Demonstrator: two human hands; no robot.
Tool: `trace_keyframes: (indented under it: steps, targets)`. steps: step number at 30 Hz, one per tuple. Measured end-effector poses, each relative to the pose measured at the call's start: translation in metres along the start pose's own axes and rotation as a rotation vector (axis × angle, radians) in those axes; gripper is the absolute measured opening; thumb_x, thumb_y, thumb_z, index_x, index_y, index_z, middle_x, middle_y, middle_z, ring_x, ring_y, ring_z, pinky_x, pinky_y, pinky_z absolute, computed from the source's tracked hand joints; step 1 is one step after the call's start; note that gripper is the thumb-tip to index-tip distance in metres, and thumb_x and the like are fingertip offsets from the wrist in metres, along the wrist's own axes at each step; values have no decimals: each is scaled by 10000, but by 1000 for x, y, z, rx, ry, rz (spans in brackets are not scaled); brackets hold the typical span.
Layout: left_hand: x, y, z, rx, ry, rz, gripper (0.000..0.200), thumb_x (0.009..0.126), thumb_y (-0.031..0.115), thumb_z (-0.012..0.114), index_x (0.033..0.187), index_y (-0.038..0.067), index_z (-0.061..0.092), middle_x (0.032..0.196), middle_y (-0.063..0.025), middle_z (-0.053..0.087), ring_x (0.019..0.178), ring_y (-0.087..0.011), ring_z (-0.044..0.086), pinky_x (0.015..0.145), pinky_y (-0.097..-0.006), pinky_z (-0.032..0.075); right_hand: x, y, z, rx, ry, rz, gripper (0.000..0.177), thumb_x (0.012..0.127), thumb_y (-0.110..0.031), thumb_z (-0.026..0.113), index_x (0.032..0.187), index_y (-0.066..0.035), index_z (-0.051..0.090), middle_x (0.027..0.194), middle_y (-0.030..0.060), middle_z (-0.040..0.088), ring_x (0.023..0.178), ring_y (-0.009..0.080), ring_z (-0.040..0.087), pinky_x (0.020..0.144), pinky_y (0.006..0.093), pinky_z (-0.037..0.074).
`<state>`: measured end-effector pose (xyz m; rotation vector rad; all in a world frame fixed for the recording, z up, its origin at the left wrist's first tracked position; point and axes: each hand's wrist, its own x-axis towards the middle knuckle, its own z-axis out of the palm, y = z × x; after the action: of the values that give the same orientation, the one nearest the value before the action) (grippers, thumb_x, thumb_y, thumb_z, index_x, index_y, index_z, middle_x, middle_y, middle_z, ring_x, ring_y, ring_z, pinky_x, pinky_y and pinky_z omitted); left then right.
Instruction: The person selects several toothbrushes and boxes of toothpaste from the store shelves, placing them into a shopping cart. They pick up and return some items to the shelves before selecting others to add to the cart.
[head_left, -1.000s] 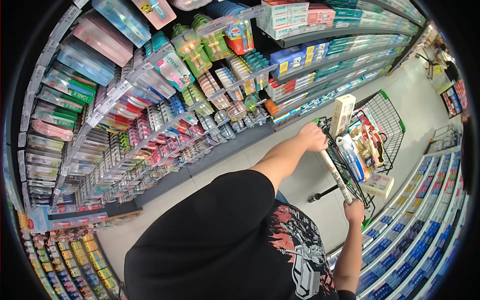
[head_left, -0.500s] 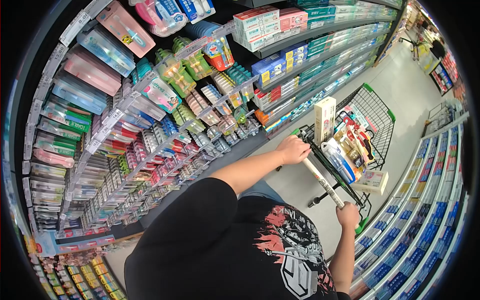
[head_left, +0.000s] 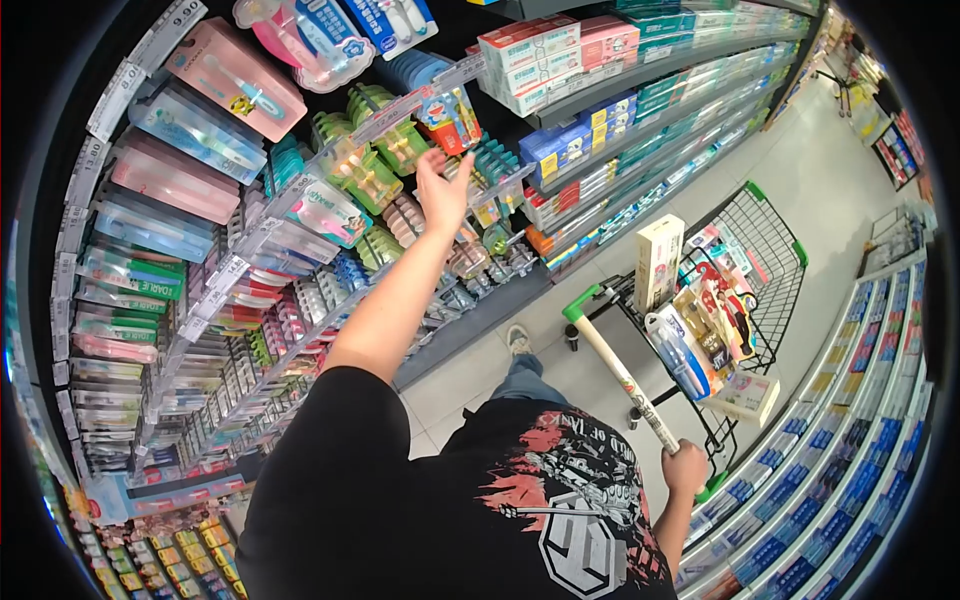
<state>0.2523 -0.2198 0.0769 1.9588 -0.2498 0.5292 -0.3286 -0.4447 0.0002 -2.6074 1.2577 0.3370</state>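
Observation:
My left hand (head_left: 446, 190) is raised at the toothbrush shelf, fingers apart and nothing held. It is nearest to an orange-red toothbrush pack (head_left: 455, 128) and the green toothbrush packs (head_left: 398, 145) hanging beside it; whether it touches any cannot be made out. My right hand (head_left: 686, 468) is wrapped round the far end of the shopping cart's handle (head_left: 625, 385). In the wire cart (head_left: 775, 270) lie a blue-and-white pack (head_left: 682, 352), a tall cream box (head_left: 658, 262) and several other packages. Another pale box (head_left: 748, 396) sits near the handle side.
Shelves of boxed toothpaste (head_left: 580, 150) continue beyond the toothbrushes. Price rails (head_left: 215, 290) run along the hanging packs on the left. A curved shelf of blue items (head_left: 800, 470) borders the right side. Pale floor tiles (head_left: 480, 375) show between shelf and cart.
My left hand has let go of the cart handle and moved up and left to the hanging toothbrush packs. My right hand stays on the handle. The view has shifted slightly.

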Motion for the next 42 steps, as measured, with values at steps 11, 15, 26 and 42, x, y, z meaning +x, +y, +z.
trace_keyframes:
  steps: [11, 15, 26, 42]
  targets:
    - [47, -3, 15, -7, 87, -20, 588, 874, 321, 801, 1251, -50, 544, 1162, -204, 659, 1058, -297, 652, 955, -412, 502, -16, -3, 6, -5, -34, 5, 242, 746, -271, 733, 767, -34, 687, 814, 210, 701, 768, 414, 682, 727, 502, 550]
    - [63, -15, 17, -5, 83, 51, 528, 887, 256, 786, 1240, -53, 543, 1099, -175, 686, 1000, -257, 683, 911, -388, 527, -20, 0, 8, 2, -45, -16, 237, 748, -267, 729, 766, -35, 688, 813, 212, 699, 769, 414, 681, 725, 501, 548]
    - [32, -11, -8, -118, 174, -87, 356, 960, 201, 702, 1186, -24, 543, 1035, -146, 688, 931, -231, 695, 857, -357, 547, -28, -6, 8, 19, -23, -22, 225, 737, -256, 731, 761, -38, 684, 786, 208, 691, 748, 418, 679, 718, 501, 547]
    - [-21, -40, -69, 251, 342, -201, 941, 892, 301, 767, 1522, -93, 189, 1526, -311, 295, 1451, -431, 281, 1205, -477, 254, -26, 4, 11, 26, -18, -57, 234, 737, -261, 747, 772, -36, 688, 804, 202, 699, 753, 411, 684, 719, 500, 549]
